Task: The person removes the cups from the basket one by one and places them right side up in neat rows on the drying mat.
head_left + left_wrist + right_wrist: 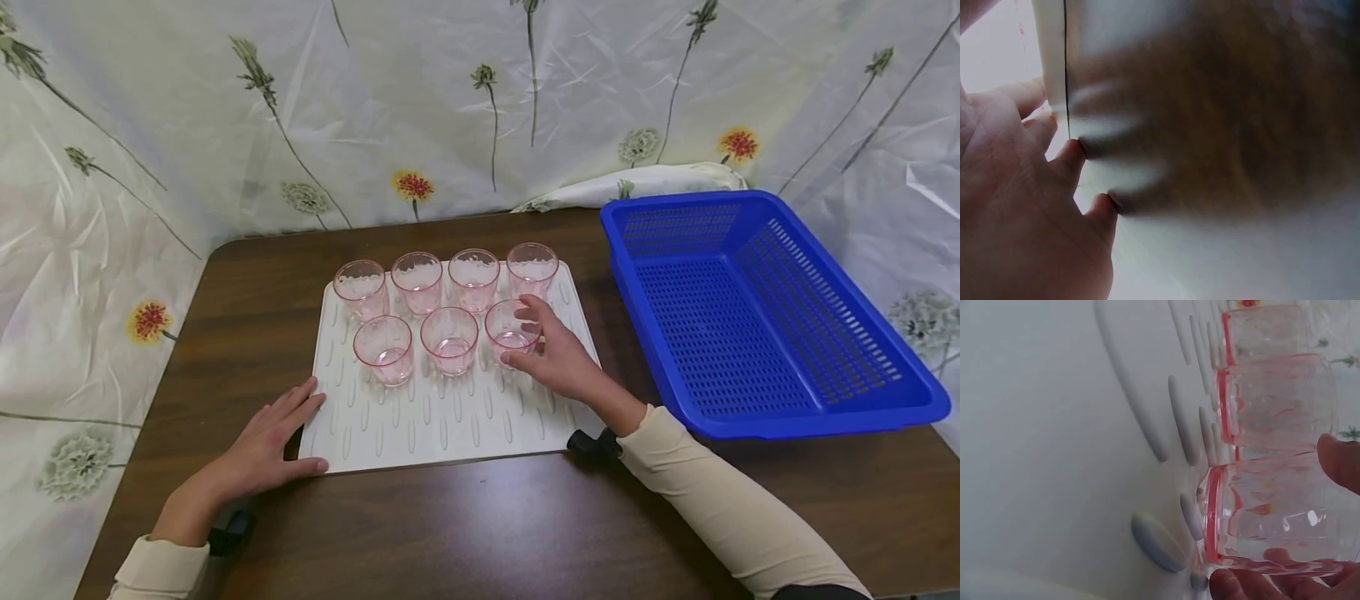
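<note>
Clear pink glass cups stand upright in two rows on a white ridged mat (435, 442), several behind and three in front. My right hand (558, 354) holds the front-row right cup (504, 329), thumb on the near side and fingers round the far side. In the right wrist view this cup (1260, 519) stands on the mat between the thumb and fingers. Beside it is the front middle cup (450, 346). My left hand (262, 446) rests at the mat's left edge, fingers spread, with fingertips and thumb touching the edge; the left wrist view shows the fingers (1100, 215) against the table.
A blue plastic basket (645, 333) with slotted sides stands to the right of the mat. Everything is on a dark brown wooden table (450, 533). Flower-printed sheeting (450, 108) hangs behind the table and along its sides.
</note>
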The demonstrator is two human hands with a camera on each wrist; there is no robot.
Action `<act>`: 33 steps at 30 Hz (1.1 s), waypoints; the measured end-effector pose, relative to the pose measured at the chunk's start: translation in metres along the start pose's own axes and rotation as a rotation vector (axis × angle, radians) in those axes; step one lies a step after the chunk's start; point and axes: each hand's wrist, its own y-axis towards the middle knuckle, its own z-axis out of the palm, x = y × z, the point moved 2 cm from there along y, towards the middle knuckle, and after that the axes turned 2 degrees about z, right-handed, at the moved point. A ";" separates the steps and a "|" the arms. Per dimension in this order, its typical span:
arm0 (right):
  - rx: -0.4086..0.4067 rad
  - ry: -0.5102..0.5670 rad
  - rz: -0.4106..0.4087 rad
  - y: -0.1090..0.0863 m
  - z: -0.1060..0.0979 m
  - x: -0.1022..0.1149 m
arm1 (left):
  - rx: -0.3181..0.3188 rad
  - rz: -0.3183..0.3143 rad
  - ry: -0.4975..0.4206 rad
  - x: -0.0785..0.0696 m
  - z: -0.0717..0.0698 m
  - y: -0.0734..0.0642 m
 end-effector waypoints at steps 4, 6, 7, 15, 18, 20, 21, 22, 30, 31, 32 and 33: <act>-0.013 -0.022 0.022 0.000 -0.003 0.000 | -0.002 0.002 -0.001 0.000 0.000 0.000; -0.023 -0.036 0.022 -0.001 -0.005 0.003 | -0.001 0.003 0.001 -0.001 0.000 0.000; -0.030 -0.045 0.014 -0.002 -0.007 0.005 | -0.002 0.004 0.002 -0.001 0.000 0.001; -0.175 -0.199 -0.108 -0.017 -0.022 0.031 | -0.005 0.002 0.003 0.000 0.000 0.001; -0.230 -0.288 -0.172 -0.026 -0.027 0.040 | -0.004 0.003 0.002 0.000 0.000 0.001; -0.264 -0.331 -0.234 -0.033 -0.030 0.046 | -0.004 0.003 0.002 0.000 0.000 0.001; -0.279 -0.347 -0.265 -0.036 -0.031 0.048 | -0.005 0.005 0.002 0.000 0.000 0.001; -0.293 -0.357 -0.296 -0.039 -0.033 0.050 | -0.005 0.005 0.002 0.000 0.000 0.001; -0.344 -0.399 -0.417 -0.051 -0.042 0.057 | -0.004 0.001 -0.003 0.000 0.000 0.000; -0.340 -0.404 -0.419 -0.051 -0.043 0.057 | -0.006 0.004 0.000 -0.001 0.000 -0.001; -0.332 -0.408 -0.417 -0.051 -0.044 0.057 | -0.010 0.008 0.001 -0.001 0.000 -0.001; -0.322 -0.413 -0.416 -0.051 -0.045 0.056 | -0.014 0.013 0.002 -0.001 0.000 0.000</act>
